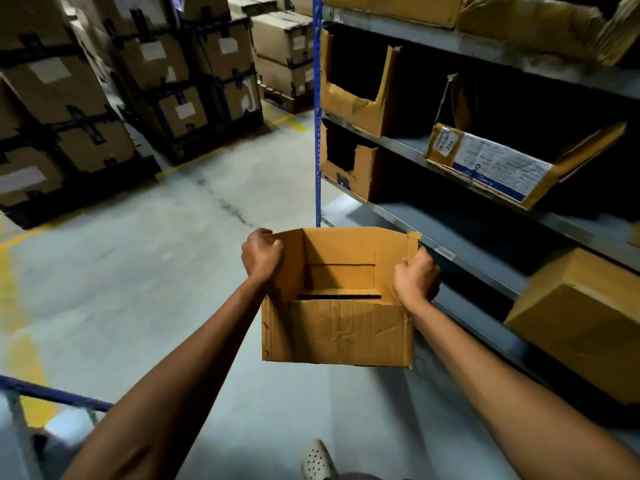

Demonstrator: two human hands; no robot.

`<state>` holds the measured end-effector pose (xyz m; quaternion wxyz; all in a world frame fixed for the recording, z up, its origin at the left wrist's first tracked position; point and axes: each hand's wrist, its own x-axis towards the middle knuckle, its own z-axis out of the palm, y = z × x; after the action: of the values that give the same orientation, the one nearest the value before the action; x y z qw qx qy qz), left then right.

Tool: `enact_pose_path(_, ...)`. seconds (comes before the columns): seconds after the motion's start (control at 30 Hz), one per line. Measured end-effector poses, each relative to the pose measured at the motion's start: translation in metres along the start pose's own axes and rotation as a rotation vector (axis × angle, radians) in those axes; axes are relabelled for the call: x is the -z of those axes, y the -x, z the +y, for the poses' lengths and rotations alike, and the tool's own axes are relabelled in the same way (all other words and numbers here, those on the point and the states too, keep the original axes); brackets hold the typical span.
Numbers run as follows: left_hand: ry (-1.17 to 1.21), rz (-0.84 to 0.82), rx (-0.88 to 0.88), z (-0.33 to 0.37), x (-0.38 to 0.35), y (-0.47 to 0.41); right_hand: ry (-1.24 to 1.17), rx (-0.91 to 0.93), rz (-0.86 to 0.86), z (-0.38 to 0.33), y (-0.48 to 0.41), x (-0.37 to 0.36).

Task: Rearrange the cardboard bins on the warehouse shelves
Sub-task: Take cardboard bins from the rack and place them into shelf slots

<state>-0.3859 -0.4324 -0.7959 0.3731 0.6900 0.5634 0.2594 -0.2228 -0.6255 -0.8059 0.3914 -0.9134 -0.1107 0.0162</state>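
Bin: the empty cardboard bin (337, 330) hangs in the air above the floor (173, 254), just left of the shelves (467, 258). Its open top faces you and it rests on no shelf yet.
Left hand: your left hand (261, 256) has its fingers (273, 242) clenched over the top edge of the bin's left wall.
Right hand: your right hand (415, 277) is grasping the right wall in the same way.
Risk, walls: you carry it by thin, creased side walls alone; squeezing inward or swinging it could fold or tear one.
Risk, upright: the blue upright (318, 133) stands just beyond the far corner, so a wide turn toward the rack could snag there.
Risk, neighbours: the labelled bin (502, 164) tilts over its shelf edge and the closed box (581, 323) sits askew lower down. A nudge while you slide yours in could tip either off.
Risk, footing: your shoe (317, 460) is below the load, so a slip of grip could drop the bin onto it.
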Motion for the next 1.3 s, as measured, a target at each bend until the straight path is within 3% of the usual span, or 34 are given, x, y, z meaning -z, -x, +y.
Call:
enact_pose_path(0.37, 0.068, -0.004, -0.216, 0.059, -0.018, 0.081, -0.111, -0.089, 0.208, 0.055, 0.036, 0.095)
enact_pose_path(0.47, 0.113, 0.01, -0.311, 0.074, -0.019, 0.104, -0.284, -0.1, 0.268, 0.067, 0.047, 0.123)
enact_pose_path(0.53, 0.136, 0.016, -0.385, 0.078, -0.019, 0.118, -0.501, -0.182, 0.151, 0.077, 0.039, 0.137)
enact_pose_path(0.6, 0.156, 0.024, -0.455, 0.08, -0.02, 0.131, -0.762, -0.421, -0.096, 0.083, 0.02, 0.156)
enact_pose_path(0.67, 0.194, 0.026, -0.503, 0.08, -0.022, 0.14, -0.851, -0.58, -0.262, 0.09, 0.007, 0.171)
enact_pose_path(0.73, 0.235, 0.009, -0.534, 0.083, -0.025, 0.149, -0.588, -0.592, -0.314, 0.101, -0.002, 0.174)
enact_pose_path(0.83, 0.236, -0.021, -0.548, 0.085, -0.031, 0.152, -0.192, -0.466, -0.249, 0.111, -0.001, 0.169)
enact_pose_path(1.0, 0.214, -0.062, -0.457, 0.079, -0.039, 0.137, -0.046, -0.417, -0.164, 0.119, -0.002, 0.152)
enact_pose_path(1.17, 0.092, -0.181, -0.111, 0.067, -0.056, 0.119, -0.059, -0.434, -0.094, 0.128, -0.001, 0.123)
enact_pose_path(1.3, 0.176, -0.307, 0.104, 0.055, -0.075, 0.096, -0.074, -0.455, -0.041, 0.136, -0.007, 0.107)
